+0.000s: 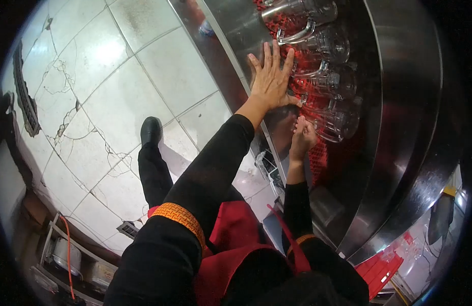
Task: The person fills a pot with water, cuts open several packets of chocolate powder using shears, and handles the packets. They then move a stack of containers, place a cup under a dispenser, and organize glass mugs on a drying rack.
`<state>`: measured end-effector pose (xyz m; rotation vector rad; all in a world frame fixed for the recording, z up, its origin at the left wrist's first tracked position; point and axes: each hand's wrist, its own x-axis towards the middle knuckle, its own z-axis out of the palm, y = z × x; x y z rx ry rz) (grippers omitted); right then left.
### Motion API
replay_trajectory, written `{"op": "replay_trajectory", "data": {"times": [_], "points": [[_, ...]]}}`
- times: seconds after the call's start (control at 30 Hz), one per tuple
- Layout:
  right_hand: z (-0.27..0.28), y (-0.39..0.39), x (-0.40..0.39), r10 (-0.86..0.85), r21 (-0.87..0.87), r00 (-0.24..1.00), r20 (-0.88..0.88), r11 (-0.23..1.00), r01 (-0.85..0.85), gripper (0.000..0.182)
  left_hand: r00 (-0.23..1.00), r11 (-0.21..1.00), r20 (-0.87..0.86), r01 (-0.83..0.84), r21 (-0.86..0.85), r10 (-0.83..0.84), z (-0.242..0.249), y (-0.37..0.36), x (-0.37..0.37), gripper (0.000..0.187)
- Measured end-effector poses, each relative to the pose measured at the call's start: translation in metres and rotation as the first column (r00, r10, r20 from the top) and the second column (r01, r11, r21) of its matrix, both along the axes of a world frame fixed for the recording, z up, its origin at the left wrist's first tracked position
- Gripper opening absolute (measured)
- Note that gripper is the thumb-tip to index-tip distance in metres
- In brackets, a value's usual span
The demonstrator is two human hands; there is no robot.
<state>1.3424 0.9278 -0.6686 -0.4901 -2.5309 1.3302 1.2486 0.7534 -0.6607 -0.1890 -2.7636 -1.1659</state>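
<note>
Several clear glass mugs lie on their sides in a row on a red perforated mat (320, 160), their handles towards the left. My left hand (270, 76) is palm down with its fingers spread, at the handle side of the row, and it grips nothing. Below it, my right hand (303, 138) has its fingers curled together beside the handle of the lowest glass mug (340, 120). Whatever those fingers hold, if anything, is too small to make out.
A dark metal counter (284, 120) runs under the mat, with a curved shiny metal panel (407, 102) to the right. Cracked white floor tiles (108, 92) lie at left, with a black shoe (151, 131). A red plastic crate (381, 270) is at lower right, a rack (52, 239) at lower left.
</note>
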Motion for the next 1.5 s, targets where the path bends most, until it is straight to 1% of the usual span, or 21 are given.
{"op": "replay_trajectory", "data": {"times": [0.07,0.2,0.27,0.3,0.5,0.53,0.6,0.63,0.67,0.7,0.73,0.77,0.8,0.83,0.87,0.93,1.0,1.1,1.23,1.47,1.5], "points": [[0.005,0.001,0.004,0.076,0.327,0.996,0.052,0.941,-0.089,0.021,1.0,1.0,0.017,0.004,-0.003,-0.003,0.003,-0.002,0.001,0.129],[0.006,-0.011,0.029,0.305,0.523,0.951,-0.048,0.819,-0.237,0.026,1.0,0.997,0.013,0.022,0.068,-0.023,-0.001,-0.01,0.009,0.127],[0.01,-0.019,0.047,0.324,0.756,0.931,0.167,0.564,-0.332,0.037,0.991,0.948,-0.131,0.047,0.314,-0.006,-0.008,-0.019,0.024,0.123],[0.011,-0.017,0.056,0.366,0.666,0.901,0.233,0.615,-0.422,0.047,0.992,0.925,-0.125,0.038,0.377,0.01,-0.008,-0.029,0.037,0.118],[0.032,-0.035,0.095,0.399,0.617,0.843,0.362,0.575,-0.537,0.06,0.928,0.954,0.262,-0.291,0.069,0.264,-0.057,-0.141,0.219,0.083],[0.037,-0.039,0.098,0.403,0.599,0.819,0.409,0.558,-0.574,0.063,0.862,0.957,0.417,-0.24,-0.164,0.288,-0.058,-0.171,0.259,0.076],[0.048,-0.045,0.106,0.381,0.512,0.732,0.565,0.534,-0.673,0.066,0.79,0.962,0.549,-0.206,-0.179,0.271,-0.066,-0.23,0.342,0.065],[0.054,-0.05,0.109,0.35,0.453,0.664,0.661,0.52,-0.724,0.064,0.439,0.951,0.876,-0.302,-0.067,0.201,-0.055,-0.262,0.38,0.06],[0.054,-0.055,0.114,0.282,0.401,0.603,0.746,0.534,-0.745,0.056,0.477,0.949,0.83,-0.256,-0.184,0.289,-0.082,-0.288,0.44,0.059],[0.023,-0.043,0.124,0.213,0.329,0.458,0.863,0.451,-0.83,0.05,0.402,0.94,0.861,-0.265,-0.216,0.311,-0.067,-0.316,0.473,0.063],[0.038,-0.06,0.107,0.252,0.043,0.155,0.955,0.399,-0.916,0.045,0.416,0.928,0.832,-0.223,-0.298,0.367,-0.068,-0.341,0.511,0.061],[0.061,-0.078,0.091,0.448,-0.148,-0.06,0.892,0.165,-0.975,0.044,0.419,0.907,0.806,-0.142,-0.397,0.418,-0.068,-0.363,0.537,0.058],[0.068,-0.095,0.085,0.517,-0.112,0.0,0.856,0.186,-0.976,0.04,0.495,0.867,0.721,-0.168,-0.469,0.486,-0.058,-0.382,0.547,0.052],[0.095,-0.123,0.071,0.522,-0.134,0.029,0.853,0.272,-0.953,0.038,0.309,0.875,0.823,-0.266,-0.405,0.476,-0.02,-0.396,0.528,0.049],[0.11,-0.146,0.06,0.56,-0.044,0.132,0.818,0.289,-0.956,0.037,0.294,0.833,0.807,-0.397,-0.385,0.512,-0.023,-0.413,0.525,0.032],[0.148,-0.199,0.025,0.577,-0.012,0.209,0.79,0.356,-0.934,0.038,0.086,0.618,0.932,-0.769,-0.163,0.353,0.021,-0.434,0.473,0.031],[0.217,-0.254,-0.016,0.637,0.073,0.275,0.72,0.325,-0.943,0.037,0.147,0.555,0.9,-0.824,-0.119,0.411,0.038,-0.454,0.413,0.038],[0.258,-0.296,-0.059,0.847,0.268,0.436,0.304,0.363,-0.892,0.033,0.349,0.637,0.86,-0.77,0.038,0.371,0.059,-0.496,0.313,0.051],[0.367,-0.327,-0.111,0.835,0.204,0.509,0.21,0.471,-0.858,0.032,0.631,0.8,0.639,-0.599,0.039,0.44,0.044,-0.554,0.187,0.048],[0.48,-0.298,-0.21,0.622,0.319,0.772,-0.132,0.764,-0.561,0.009,0.549,0.78,0.753,-0.621,0.076,0.364,0.121,-0.548,0.043,0.045],[0.499,-0.293,-0.224,0.565,0.271,0.802,-0.195,0.817,-0.51,0.007,0.663,0.842,0.646,-0.537,0.058,0.378,0.064,-0.561,0.036,0.045]]}}
